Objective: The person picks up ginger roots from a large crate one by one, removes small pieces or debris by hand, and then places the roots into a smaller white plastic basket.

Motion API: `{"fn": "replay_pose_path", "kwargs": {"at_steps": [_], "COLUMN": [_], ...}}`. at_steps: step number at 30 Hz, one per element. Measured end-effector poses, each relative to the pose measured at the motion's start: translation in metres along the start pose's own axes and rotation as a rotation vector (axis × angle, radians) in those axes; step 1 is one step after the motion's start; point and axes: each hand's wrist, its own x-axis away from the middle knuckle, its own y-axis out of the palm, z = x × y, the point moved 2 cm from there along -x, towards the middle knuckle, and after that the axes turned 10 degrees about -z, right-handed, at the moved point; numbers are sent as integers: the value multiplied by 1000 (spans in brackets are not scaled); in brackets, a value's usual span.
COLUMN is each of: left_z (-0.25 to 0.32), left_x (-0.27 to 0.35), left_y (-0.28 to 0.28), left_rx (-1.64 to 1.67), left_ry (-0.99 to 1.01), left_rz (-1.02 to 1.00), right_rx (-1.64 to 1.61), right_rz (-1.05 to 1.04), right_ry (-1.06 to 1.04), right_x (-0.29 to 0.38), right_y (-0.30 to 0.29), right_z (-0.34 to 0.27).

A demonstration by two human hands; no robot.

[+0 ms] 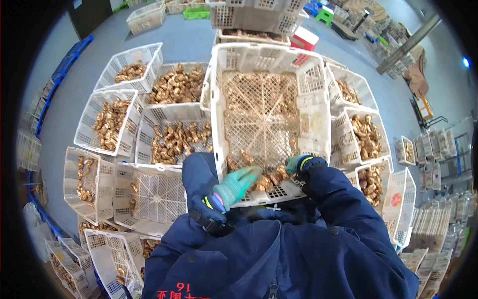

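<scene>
In front of me stands a large white perforated plastic crate [313,123], its mesh floor mostly bare. Knobby brown rhizomes, ginger-like [264,184], lie along its near end. My left hand [239,183], in a green knitted glove, reaches over the near left corner, its fingertips at these rhizomes; whether it grips one is hidden. My right hand [295,164], gloved alike, is inside the near right part, beside the right end of the row. Its fingers are largely hidden by the cuff and it may touch a piece. More rhizomes show through the mesh from below.
White crates of rhizomes stand close on the left [173,106] and right [386,112]. A nearly bare crate [149,166] is at lower left. Stacked crates [250,18] rise beyond the big one, near a red and white box [304,38]. A metal post [409,43] stands at far right.
</scene>
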Motion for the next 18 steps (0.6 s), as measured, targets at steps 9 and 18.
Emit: {"fn": "replay_pose_path", "kwargs": {"at_steps": [9,18], "left_z": [15,35], "left_x": [7,10], "left_y": [4,6], "left_rx": [-128,-1044], "left_ry": [41,352], "left_rz": [82,24], "right_rx": [-606,-83], "right_rz": [121,153], "right_ry": [29,126], "right_x": [69,44], "right_y": [-32,-14], "right_z": [-48,-74]}}
